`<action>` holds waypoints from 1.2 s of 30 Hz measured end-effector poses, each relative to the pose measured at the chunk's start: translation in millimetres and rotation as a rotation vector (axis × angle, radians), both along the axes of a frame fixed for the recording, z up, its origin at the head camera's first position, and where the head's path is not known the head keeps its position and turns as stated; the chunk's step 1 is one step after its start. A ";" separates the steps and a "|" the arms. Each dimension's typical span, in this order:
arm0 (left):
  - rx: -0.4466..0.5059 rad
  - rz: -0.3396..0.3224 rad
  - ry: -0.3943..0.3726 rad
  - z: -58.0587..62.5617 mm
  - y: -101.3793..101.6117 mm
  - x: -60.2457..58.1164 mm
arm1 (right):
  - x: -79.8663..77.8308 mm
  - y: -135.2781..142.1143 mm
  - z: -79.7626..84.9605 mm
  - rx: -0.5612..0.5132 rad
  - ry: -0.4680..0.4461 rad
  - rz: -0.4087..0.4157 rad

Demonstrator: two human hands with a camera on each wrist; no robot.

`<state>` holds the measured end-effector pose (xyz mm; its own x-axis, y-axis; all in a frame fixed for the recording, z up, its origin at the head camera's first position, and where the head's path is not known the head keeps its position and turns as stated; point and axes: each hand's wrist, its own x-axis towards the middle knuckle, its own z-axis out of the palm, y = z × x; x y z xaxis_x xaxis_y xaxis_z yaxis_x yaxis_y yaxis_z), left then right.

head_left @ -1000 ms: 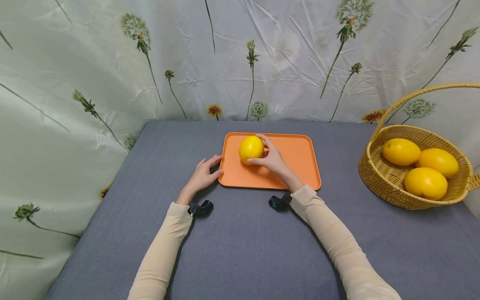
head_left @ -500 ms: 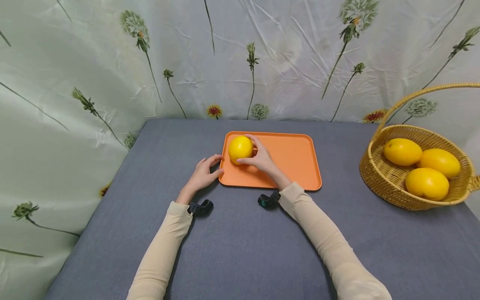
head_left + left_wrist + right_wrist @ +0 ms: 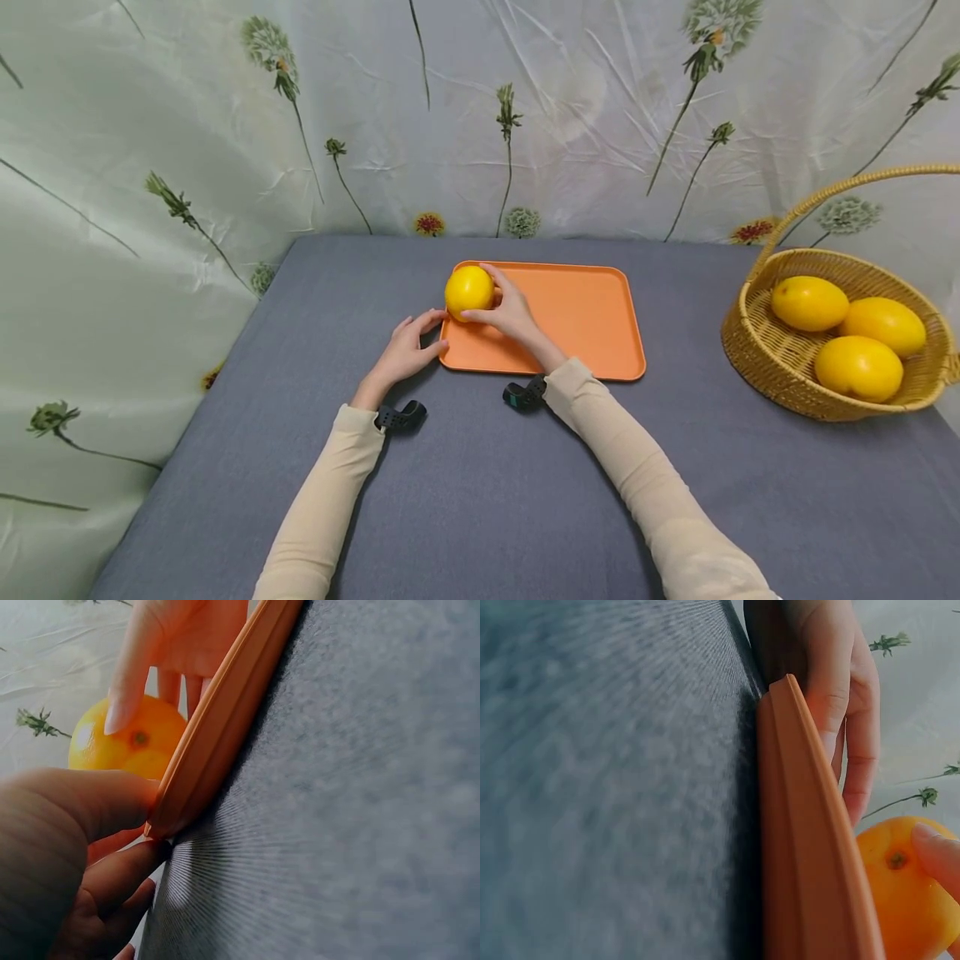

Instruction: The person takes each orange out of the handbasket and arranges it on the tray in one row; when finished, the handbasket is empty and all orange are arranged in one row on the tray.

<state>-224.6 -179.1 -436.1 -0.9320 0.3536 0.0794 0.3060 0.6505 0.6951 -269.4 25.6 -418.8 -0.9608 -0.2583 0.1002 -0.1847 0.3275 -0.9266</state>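
My right hand (image 3: 512, 312) grips a round yellow-orange fruit, which looks like an orange (image 3: 468, 292), between thumb and fingers. It is at the left end of a shallow orange tray (image 3: 577, 317); I cannot tell whether it touches the tray. Its stem spot shows on the orange (image 3: 900, 900) in the right wrist view, and the tray rim hides its underside. At the tray's left rim, my left hand (image 3: 406, 350) rests its thumb and fingertips against the edge, spaced apart. The left wrist view shows that thumb (image 3: 112, 796) at the rim.
A wicker basket (image 3: 757, 375) with a tall handle stands at the right, with 3 yellow fruits (image 3: 858, 368) inside. Grey cloth (image 3: 465, 500) covers the table. A flower-printed curtain (image 3: 600, 167) hangs behind and at the left.
My right hand has moved left with the orange, from nearer the tray's middle to its left edge. My left hand and the tray have barely moved.
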 end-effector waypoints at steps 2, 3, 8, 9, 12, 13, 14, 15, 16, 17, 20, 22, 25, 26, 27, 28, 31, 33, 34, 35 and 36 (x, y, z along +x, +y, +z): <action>-0.005 -0.004 -0.002 0.5 0.6 1.3 | -0.9 -1.1 -1.2 0.002 0.004 -0.007; -0.008 -0.005 0.000 0.3 0.8 1.7 | -1.0 -1.6 -1.6 0.003 0.007 -0.008; -0.009 0.001 0.000 0.0 1.5 3.1 | -0.5 -3.9 -0.7 0.002 0.024 0.007; -0.008 0.004 -0.001 -0.2 1.4 3.3 | -0.5 -4.0 -0.3 0.000 0.025 0.016; -0.009 0.009 -0.002 0.0 1.2 4.2 | -0.6 -4.1 0.6 -0.001 0.021 0.032; -0.008 0.011 -0.003 0.1 1.3 4.5 | -0.7 -4.0 0.9 -0.001 0.018 0.039; -0.009 0.011 -0.003 0.0 1.3 4.7 | -0.9 -3.9 1.3 -0.001 0.013 0.044; -0.010 0.011 -0.002 0.5 1.5 5.2 | -1.1 -3.6 1.7 0.001 0.012 0.050; -0.011 0.011 -0.001 0.9 1.7 5.6 | -1.3 -3.6 2.0 0.006 0.012 0.054; -0.012 0.012 0.000 0.8 1.8 5.8 | -1.4 -3.4 2.6 0.010 0.012 0.059; -0.014 0.012 0.001 0.5 2.0 6.3 | -1.9 -2.6 4.2 0.022 0.014 0.074; -0.014 0.012 0.002 0.5 2.1 6.6 | -1.9 -2.0 5.2 0.029 0.012 0.082; -0.013 0.009 0.002 1.7 2.4 7.2 | -1.8 -0.7 6.2 0.026 0.000 0.091; -0.013 0.009 0.001 2.3 2.5 7.5 | -1.8 -0.1 6.4 0.025 -0.005 0.093; -0.012 0.009 -0.001 2.8 2.7 7.6 | -1.8 0.4 6.5 0.024 -0.008 0.095; -0.014 0.009 -0.003 3.2 2.8 7.8 | -2.0 1.0 6.5 0.021 -0.012 0.097; -0.016 0.009 -0.009 4.0 3.3 7.8 | -2.9 3.3 5.7 0.020 -0.022 0.099; -0.018 0.009 -0.008 3.4 3.4 7.1 | -3.8 4.9 4.8 0.017 -0.030 0.101; -0.019 0.010 -0.008 3.2 3.5 6.9 | -4.1 5.7 4.7 0.015 -0.031 0.104; -0.018 0.010 -0.007 3.2 3.4 6.8 | -4.4 6.6 4.3 0.013 -0.032 0.107; -0.016 0.011 -0.007 2.9 3.3 6.6 | -4.6 7.4 4.1 0.010 -0.034 0.113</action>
